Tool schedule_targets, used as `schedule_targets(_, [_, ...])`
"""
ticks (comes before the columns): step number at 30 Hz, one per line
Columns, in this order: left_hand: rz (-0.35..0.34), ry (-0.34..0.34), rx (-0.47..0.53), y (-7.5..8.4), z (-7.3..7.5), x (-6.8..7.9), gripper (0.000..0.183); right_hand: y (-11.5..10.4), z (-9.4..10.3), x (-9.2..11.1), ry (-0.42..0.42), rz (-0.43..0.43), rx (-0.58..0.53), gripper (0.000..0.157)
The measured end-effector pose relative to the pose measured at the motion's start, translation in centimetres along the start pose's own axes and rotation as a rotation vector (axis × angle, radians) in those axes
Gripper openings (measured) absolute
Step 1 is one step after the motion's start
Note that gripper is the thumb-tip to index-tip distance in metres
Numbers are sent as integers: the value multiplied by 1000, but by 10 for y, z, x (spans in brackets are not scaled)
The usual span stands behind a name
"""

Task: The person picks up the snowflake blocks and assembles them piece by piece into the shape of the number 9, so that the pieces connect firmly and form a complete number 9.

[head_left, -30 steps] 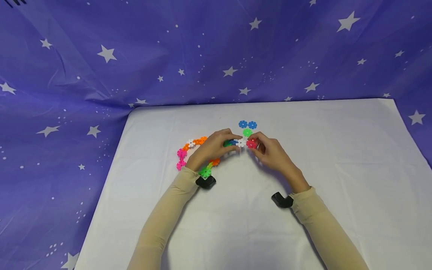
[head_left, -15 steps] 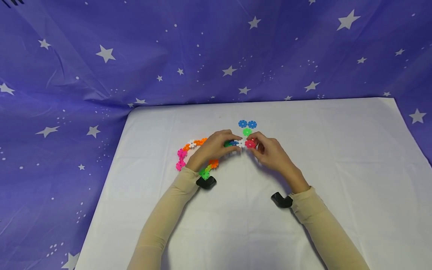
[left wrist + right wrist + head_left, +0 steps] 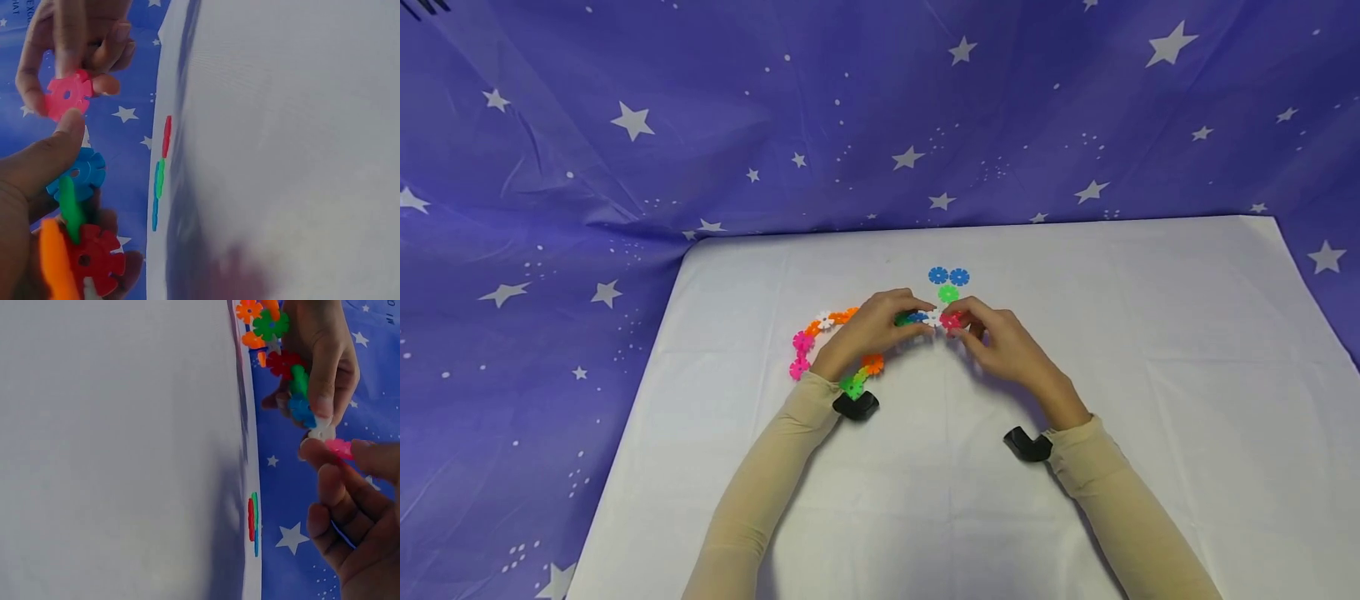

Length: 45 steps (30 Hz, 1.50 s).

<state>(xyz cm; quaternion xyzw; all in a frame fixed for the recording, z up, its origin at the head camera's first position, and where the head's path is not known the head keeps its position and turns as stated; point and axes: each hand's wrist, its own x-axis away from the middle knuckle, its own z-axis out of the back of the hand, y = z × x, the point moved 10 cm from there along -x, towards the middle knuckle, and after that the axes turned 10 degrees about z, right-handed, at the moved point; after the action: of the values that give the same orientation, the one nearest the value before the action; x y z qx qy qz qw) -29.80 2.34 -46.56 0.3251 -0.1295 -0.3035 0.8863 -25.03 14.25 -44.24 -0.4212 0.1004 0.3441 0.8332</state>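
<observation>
Notched plastic snowflake discs are joined in a colourful chain (image 3: 803, 340) that curves round beneath my left hand (image 3: 876, 322). That hand pinches the chain's end, at a white disc (image 3: 322, 433) beside a blue disc (image 3: 301, 411). Between thumb and fingertips my right hand (image 3: 1003, 340) grips a pink disc (image 3: 67, 95). Its edge meets the white disc, which the left thumb mostly hides in the left wrist view. Further along the chain come a green disc (image 3: 71, 209), a red disc (image 3: 100, 259) and an orange disc (image 3: 56, 259).
Just beyond the hands, two loose blue discs (image 3: 937, 275) and a light green disc (image 3: 948, 293) lie on the white-covered table (image 3: 1075, 275). A loose red disc (image 3: 167, 136) lies there too. A purple star-print cloth (image 3: 880, 108) hangs behind the table.
My right hand has shifted slightly left, bringing the pink disc from a small gap up against the white one. The left hand has stayed nearly still; the chain's near end has dipped a little.
</observation>
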Motion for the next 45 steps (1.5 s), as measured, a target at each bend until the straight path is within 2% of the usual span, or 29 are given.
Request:
schedule_targets(6, [-12, -20, 89, 1, 1, 1, 37, 3, 0, 1, 8, 22, -75, 33])
schedule_targets(16, [-35, -27, 72, 6, 0, 1, 38, 2, 1, 0, -10, 29, 10, 34])
schedule_targets(23, [-4, -60, 122, 3, -5, 0, 38, 2, 0, 1, -13, 53, -4, 35])
schedule_targets(35, [-40, -27, 117, 6, -7, -1, 34, 2, -4, 4, -57, 52, 21, 29])
schedule_targets(45, [-45, -15, 156, 6, -5, 0, 31, -2, -6, 2, -79, 82, 49, 27])
